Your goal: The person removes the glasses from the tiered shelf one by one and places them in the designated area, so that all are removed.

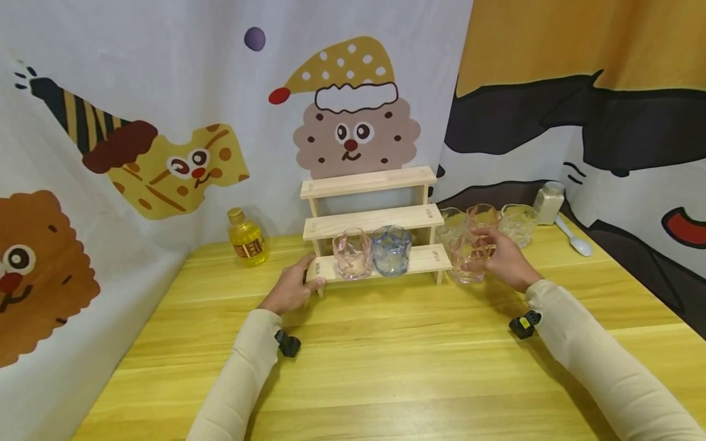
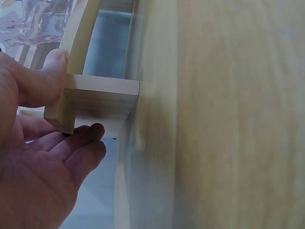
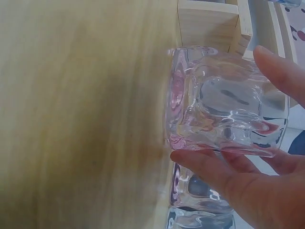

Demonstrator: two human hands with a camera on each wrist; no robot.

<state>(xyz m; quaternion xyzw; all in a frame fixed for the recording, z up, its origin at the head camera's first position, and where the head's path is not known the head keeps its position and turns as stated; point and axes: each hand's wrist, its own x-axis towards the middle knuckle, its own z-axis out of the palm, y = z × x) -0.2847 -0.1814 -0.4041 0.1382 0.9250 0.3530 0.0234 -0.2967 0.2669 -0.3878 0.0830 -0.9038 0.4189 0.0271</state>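
A three-step wooden rack (image 1: 375, 221) stands on the table. My left hand (image 1: 292, 286) grips the left end of its lowest board, thumb on top and fingers below, as the left wrist view shows. On that board a pink-tinted glass (image 1: 353, 254) and a blue-tinted glass (image 1: 391, 251) sit side by side. Just right of the rack, my right hand (image 1: 510, 260) holds another pink-tinted glass (image 3: 224, 100) between thumb and fingers, upright and low over the table. The upper two boards carry nothing.
Behind my right hand stand a clear glass (image 1: 452, 222), a pinkish glass (image 1: 484, 214) and another clear glass (image 1: 520, 225). A jar of pale contents (image 1: 548, 203) and a white spoon (image 1: 576, 242) are farther right. An oil bottle (image 1: 248, 239) stands left. A printed curtain (image 1: 193, 73) hangs behind.
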